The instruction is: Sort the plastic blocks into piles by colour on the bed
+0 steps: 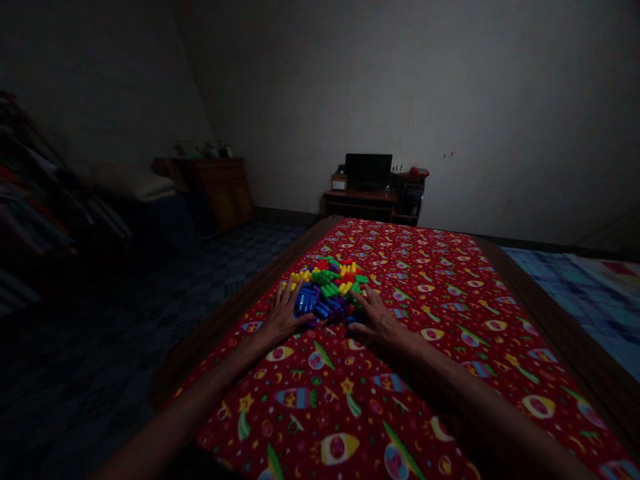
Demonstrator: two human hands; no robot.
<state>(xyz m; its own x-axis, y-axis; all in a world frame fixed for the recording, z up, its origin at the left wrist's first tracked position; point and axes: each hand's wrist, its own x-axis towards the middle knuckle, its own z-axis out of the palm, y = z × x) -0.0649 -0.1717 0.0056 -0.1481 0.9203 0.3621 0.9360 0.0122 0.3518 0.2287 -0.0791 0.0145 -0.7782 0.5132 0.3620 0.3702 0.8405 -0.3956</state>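
A heap of small plastic toy pieces [330,291] in blue, green, yellow, red and purple lies on a red patterned cloth [345,427]. My left hand [286,313] rests against the heap's left side with its fingers spread, beside several blue pieces [306,300]. On the right side, my right hand [376,319] also has its fingers apart, touching or very close to green and blue pieces at the edge. Neither hand visibly grips a piece. The exact shape of the pieces is too small to make out.
The cloth covers a long low surface with a brown border [210,340]. Beyond its far end stands a desk [360,198] with a dark monitor [369,171]. A wooden cabinet [227,190] and hanging clothes [30,200] are on the left. Blue checked fabric [575,293] lies right.
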